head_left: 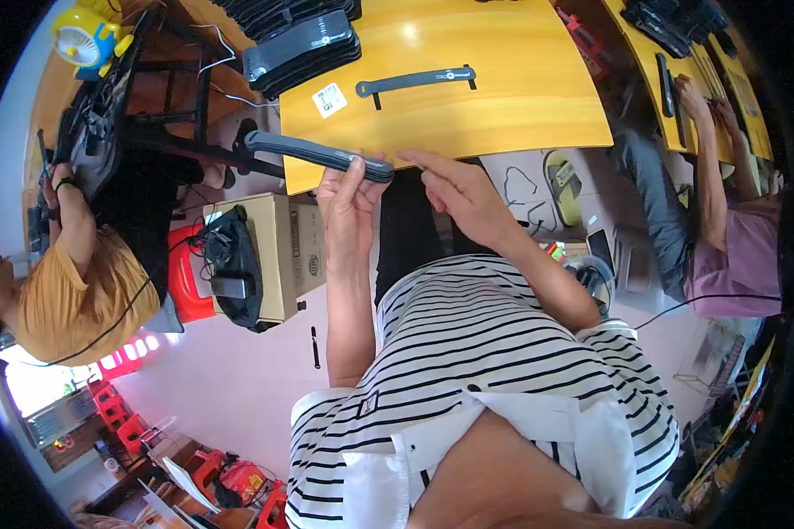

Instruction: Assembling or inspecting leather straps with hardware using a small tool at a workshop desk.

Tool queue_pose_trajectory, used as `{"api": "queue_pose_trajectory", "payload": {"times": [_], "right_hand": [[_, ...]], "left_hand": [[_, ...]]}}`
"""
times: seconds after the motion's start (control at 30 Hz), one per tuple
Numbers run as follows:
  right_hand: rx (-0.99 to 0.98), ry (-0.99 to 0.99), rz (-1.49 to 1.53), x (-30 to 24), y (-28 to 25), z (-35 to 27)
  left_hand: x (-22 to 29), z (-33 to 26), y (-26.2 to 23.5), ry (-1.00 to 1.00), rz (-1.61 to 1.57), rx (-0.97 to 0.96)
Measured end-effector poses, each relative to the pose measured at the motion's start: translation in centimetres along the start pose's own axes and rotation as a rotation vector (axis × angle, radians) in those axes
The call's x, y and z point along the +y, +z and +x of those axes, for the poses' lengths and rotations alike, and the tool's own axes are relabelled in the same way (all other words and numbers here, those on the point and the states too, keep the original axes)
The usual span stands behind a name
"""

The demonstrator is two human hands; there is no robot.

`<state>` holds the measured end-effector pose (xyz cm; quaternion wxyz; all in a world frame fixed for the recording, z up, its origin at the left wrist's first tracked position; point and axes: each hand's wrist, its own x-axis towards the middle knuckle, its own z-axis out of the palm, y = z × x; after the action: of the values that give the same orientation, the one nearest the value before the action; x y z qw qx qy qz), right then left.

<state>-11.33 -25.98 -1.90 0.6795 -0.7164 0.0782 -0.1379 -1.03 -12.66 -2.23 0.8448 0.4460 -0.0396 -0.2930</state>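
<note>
A stack of long, dark grey flat straps [304, 152] with rounded ends is held over the table's near edge. My left hand [351, 198] is closed on its right end, thumb on top, while the far end sticks out to the left. Just right of that end is my right hand [463, 194], apart from the straps, its index finger stretched out and the other fingers partly bent. It shows nothing in its grasp. On the table lies a similar single strap [415, 82], with two short black strips showing from under it.
The yellow wooden table [520, 106] carries piles of dark straps [304, 53] at its far left and a white printed label [329, 100]. A cardboard box [278, 256] with a black bag stands left on the floor. Seated co-workers [88, 273] are on both sides.
</note>
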Motion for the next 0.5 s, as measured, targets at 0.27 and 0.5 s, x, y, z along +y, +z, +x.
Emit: {"api": "queue_pose_trajectory", "payload": {"times": [0.27, 0.5], "right_hand": [[-0.024, -0.08, -0.487, -2.8, 1.0, 0.2], [0.015, -0.088, -0.61, -2.7, 1.3, 0.1]], "left_hand": [[0.3, -0.3, 0.3, 0.164, 0.053, 0.044], [0.8, -0.8, 1.1, 0.212, 0.155, 0.047]]}}
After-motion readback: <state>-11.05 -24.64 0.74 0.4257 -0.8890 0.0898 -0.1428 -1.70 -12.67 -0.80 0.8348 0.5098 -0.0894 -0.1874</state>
